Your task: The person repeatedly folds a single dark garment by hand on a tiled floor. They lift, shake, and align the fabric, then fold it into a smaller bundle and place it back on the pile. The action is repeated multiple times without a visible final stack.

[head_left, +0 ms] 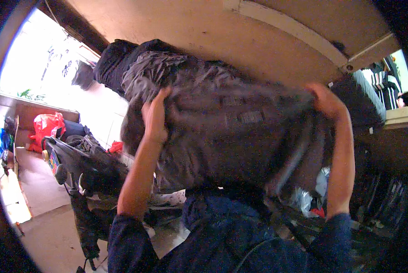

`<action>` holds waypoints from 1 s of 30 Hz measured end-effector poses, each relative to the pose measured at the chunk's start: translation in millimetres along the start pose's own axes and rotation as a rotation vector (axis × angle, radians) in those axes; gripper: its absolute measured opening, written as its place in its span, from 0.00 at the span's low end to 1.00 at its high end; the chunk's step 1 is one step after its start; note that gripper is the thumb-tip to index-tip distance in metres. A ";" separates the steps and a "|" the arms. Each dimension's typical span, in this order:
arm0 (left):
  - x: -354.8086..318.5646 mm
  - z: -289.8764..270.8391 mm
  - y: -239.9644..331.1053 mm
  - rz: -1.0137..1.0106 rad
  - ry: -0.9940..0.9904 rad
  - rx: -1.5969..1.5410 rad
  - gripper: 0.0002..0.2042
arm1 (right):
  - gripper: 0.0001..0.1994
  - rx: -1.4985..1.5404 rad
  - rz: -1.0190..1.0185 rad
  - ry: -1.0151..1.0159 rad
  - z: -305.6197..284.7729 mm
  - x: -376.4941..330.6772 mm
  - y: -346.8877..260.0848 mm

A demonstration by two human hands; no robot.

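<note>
A dark grey garment (213, 141) is stretched out in front of me between both hands, blurred by motion. My left hand (155, 116) is closed on its left side, thumb on top. At the far right corner my right hand (327, 102) grips the upper edge, fingers curled over it. Two small label-like patches show near the middle of the cloth. The garment's exact kind cannot be made out. Just beyond it lies a crumpled heap of grey cloth (160, 68), with a black bundle (114, 61) behind that.
A tan wooden tabletop (176, 22) spans the far side. To the left are a black stroller-like frame (90, 159) and a red plastic bag (47, 127). Dark clothes (381, 200) and a clear plastic bag (304, 200) sit low on the right. Striped cloth (386, 84) shows at far right.
</note>
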State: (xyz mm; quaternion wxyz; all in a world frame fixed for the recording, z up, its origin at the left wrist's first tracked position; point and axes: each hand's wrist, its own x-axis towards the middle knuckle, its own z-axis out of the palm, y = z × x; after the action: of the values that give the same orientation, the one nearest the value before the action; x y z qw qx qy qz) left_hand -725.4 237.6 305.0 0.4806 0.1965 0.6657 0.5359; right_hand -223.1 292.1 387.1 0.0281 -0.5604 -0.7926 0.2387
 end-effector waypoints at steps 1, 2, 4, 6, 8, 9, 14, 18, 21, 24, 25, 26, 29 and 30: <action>41.3 11.5 -4.3 -0.092 -0.049 -0.037 0.29 | 0.24 0.025 0.018 -0.025 17.2 50.1 18.9; 76.6 18.9 -11.5 -0.210 -0.086 -0.067 0.31 | 0.20 0.166 -0.027 0.032 35.1 94.1 35.9; 126.3 21.5 -31.1 -0.081 -0.018 0.006 0.31 | 0.15 0.299 0.230 0.424 77.1 134.2 62.4; 149.3 28.5 -67.7 0.168 0.032 0.249 0.30 | 0.11 0.389 0.215 0.815 130.3 137.9 64.7; 147.4 37.0 -126.7 0.576 0.025 0.633 0.27 | 0.10 0.459 0.116 0.716 196.3 88.3 51.6; 152.7 42.8 -151.2 0.580 -0.134 0.889 0.28 | 0.10 0.477 0.029 0.681 232.6 60.8 40.3; 211.4 71.3 -234.0 0.803 -0.480 1.350 0.40 | 0.12 0.493 0.452 0.098 369.5 -130.6 64.5; 189.0 77.1 -254.6 0.834 -0.121 1.142 0.28 | 0.22 0.130 1.049 0.413 376.5 -246.2 173.5; 96.2 110.0 -287.6 1.150 -0.074 0.989 0.24 | 0.44 -0.171 1.186 0.278 362.2 -300.7 257.7; -7.3 176.4 -325.8 1.166 -0.329 1.098 0.23 | 0.47 -0.141 1.173 0.047 347.1 -332.5 330.4; -39.1 203.3 -341.1 1.077 -0.482 1.107 0.24 | 0.47 -0.153 1.143 -0.124 344.7 -334.0 349.7; -67.7 231.4 -358.1 0.992 -0.647 1.108 0.24 | 0.44 -0.012 1.061 -0.214 345.2 -335.4 359.9; -128.7 316.3 -404.3 0.778 -1.111 1.152 0.29 | 0.34 0.123 0.846 -0.515 343.6 -333.0 359.9; -146.2 341.2 -420.6 0.854 -1.200 1.063 0.29 | 0.30 0.084 0.741 -0.554 343.5 -330.8 348.8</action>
State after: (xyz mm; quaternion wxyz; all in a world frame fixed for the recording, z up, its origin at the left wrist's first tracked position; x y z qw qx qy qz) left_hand -261.2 156.6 0.7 0.3533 0.8684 0.3337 0.0985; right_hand 97.4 -35.4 14.1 -0.2494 -0.7192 -0.5063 0.4052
